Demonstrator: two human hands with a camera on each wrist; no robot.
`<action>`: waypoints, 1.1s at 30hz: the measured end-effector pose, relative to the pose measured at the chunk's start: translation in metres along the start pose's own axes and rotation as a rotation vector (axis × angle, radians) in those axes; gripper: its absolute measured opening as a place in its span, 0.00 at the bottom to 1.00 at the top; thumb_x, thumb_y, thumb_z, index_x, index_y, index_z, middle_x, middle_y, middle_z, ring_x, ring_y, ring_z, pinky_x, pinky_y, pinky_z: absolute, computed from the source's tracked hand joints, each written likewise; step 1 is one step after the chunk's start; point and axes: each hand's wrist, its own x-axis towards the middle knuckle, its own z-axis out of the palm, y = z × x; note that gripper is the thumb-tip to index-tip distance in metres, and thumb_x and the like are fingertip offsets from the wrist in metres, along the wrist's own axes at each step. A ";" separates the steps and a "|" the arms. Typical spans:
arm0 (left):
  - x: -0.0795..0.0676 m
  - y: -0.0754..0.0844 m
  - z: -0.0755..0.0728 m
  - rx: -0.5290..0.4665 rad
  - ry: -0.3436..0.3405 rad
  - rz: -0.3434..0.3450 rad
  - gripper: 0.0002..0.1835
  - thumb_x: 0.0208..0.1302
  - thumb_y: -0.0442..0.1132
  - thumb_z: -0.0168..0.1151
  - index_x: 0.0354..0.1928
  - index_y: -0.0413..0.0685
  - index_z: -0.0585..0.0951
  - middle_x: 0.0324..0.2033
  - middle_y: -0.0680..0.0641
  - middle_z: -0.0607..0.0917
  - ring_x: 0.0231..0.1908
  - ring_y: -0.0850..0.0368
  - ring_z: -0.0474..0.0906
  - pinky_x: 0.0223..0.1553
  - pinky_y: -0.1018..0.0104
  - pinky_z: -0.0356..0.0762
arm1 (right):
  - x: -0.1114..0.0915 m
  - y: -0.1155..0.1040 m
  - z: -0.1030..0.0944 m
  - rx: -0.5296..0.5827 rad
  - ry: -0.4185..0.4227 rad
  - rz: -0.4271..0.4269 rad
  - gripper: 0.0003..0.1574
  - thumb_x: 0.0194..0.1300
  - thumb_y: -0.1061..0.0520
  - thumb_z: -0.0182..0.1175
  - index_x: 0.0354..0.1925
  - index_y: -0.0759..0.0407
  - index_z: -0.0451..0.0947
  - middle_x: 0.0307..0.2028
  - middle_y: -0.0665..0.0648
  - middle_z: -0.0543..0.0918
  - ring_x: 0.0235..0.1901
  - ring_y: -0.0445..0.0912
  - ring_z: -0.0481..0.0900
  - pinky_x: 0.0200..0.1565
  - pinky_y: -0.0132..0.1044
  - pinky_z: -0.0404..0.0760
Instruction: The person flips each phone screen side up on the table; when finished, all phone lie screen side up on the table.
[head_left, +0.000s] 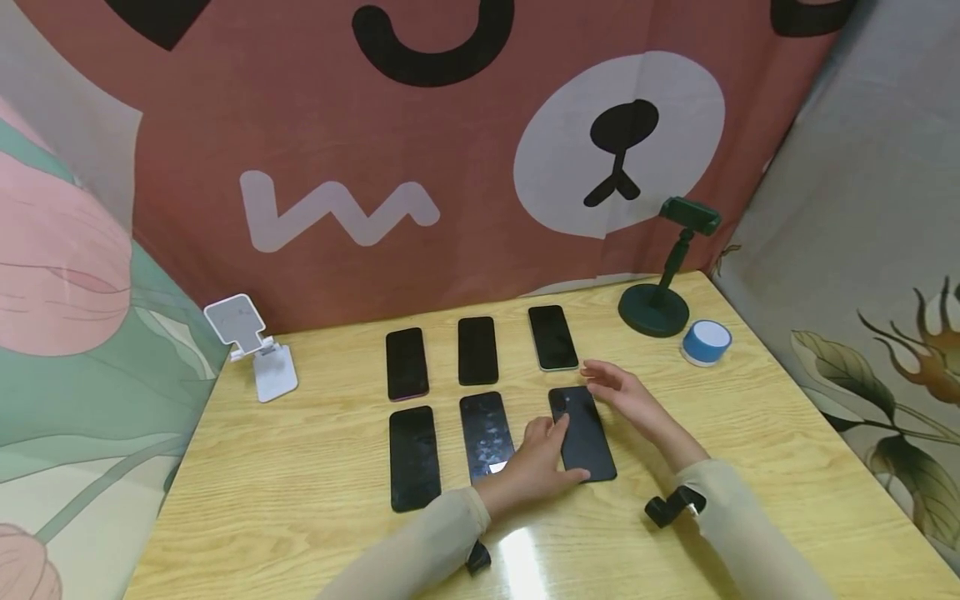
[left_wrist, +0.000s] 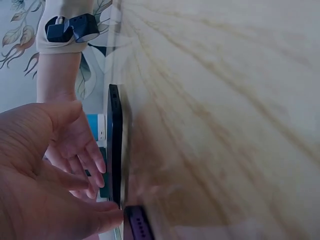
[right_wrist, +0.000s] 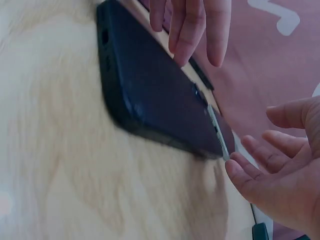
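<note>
A dark phone (head_left: pixel 587 442) lies back side up on the wooden table, its camera bump at the upper left corner. My left hand (head_left: pixel 536 467) hovers over its left side, thumb and fingers spread; the left wrist view shows a gap between the palm and the phone (left_wrist: pixel 115 145). Past the phone's upper right edge is my right hand (head_left: pixel 626 402), its fingers loosely bent and holding nothing. In the right wrist view its fingertips appear near the phone's (right_wrist: pixel 150 85) far end. Beside my left hand lies a phone with a smudged screen (head_left: pixel 483 425), partly covered by that hand.
Other black-screened phones lie in two rows, including one phone (head_left: pixel 414 458) at front left and another phone (head_left: pixel 552 337) at back right. A white folding stand (head_left: pixel 275 371) is at left. At right are a dark green phone holder (head_left: pixel 654 310) and a blue-white round object (head_left: pixel 707 342).
</note>
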 end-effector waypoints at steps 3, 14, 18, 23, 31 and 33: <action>0.002 0.000 0.004 0.035 -0.002 -0.001 0.48 0.56 0.60 0.63 0.73 0.49 0.54 0.69 0.36 0.55 0.69 0.44 0.49 0.61 0.53 0.65 | 0.000 0.004 -0.003 -0.025 -0.012 0.001 0.31 0.71 0.61 0.50 0.67 0.71 0.56 0.63 0.73 0.65 0.62 0.66 0.64 0.59 0.46 0.68; 0.005 0.007 0.012 0.244 -0.064 -0.018 0.54 0.50 0.64 0.66 0.74 0.49 0.53 0.71 0.33 0.49 0.71 0.38 0.41 0.64 0.53 0.60 | 0.001 0.016 -0.004 -0.128 -0.037 -0.023 0.28 0.70 0.65 0.49 0.65 0.74 0.59 0.61 0.74 0.67 0.60 0.66 0.66 0.57 0.51 0.69; 0.006 0.010 0.014 0.264 -0.050 -0.039 0.55 0.49 0.63 0.68 0.74 0.50 0.53 0.71 0.34 0.50 0.71 0.39 0.42 0.65 0.55 0.58 | 0.003 0.018 -0.003 -0.168 -0.015 -0.013 0.27 0.70 0.65 0.49 0.64 0.74 0.62 0.60 0.74 0.69 0.58 0.65 0.68 0.56 0.50 0.70; 0.008 0.011 0.018 0.298 -0.004 -0.053 0.55 0.50 0.63 0.67 0.73 0.48 0.52 0.70 0.35 0.52 0.70 0.40 0.45 0.66 0.56 0.57 | 0.003 0.017 -0.002 -0.188 -0.006 -0.019 0.25 0.71 0.65 0.48 0.63 0.75 0.62 0.58 0.74 0.71 0.56 0.65 0.69 0.54 0.47 0.72; 0.007 0.012 0.019 0.313 0.017 -0.060 0.54 0.52 0.61 0.66 0.73 0.46 0.52 0.70 0.34 0.53 0.70 0.38 0.46 0.66 0.55 0.55 | 0.006 0.014 0.001 -0.230 0.016 -0.036 0.22 0.71 0.66 0.48 0.59 0.77 0.66 0.55 0.75 0.74 0.56 0.66 0.69 0.55 0.52 0.70; 0.006 0.014 0.019 0.317 0.011 -0.060 0.53 0.53 0.61 0.66 0.74 0.46 0.51 0.70 0.33 0.53 0.70 0.37 0.45 0.66 0.56 0.55 | 0.006 0.013 0.002 -0.253 0.034 -0.035 0.20 0.70 0.66 0.48 0.57 0.77 0.68 0.53 0.74 0.75 0.55 0.65 0.70 0.55 0.54 0.70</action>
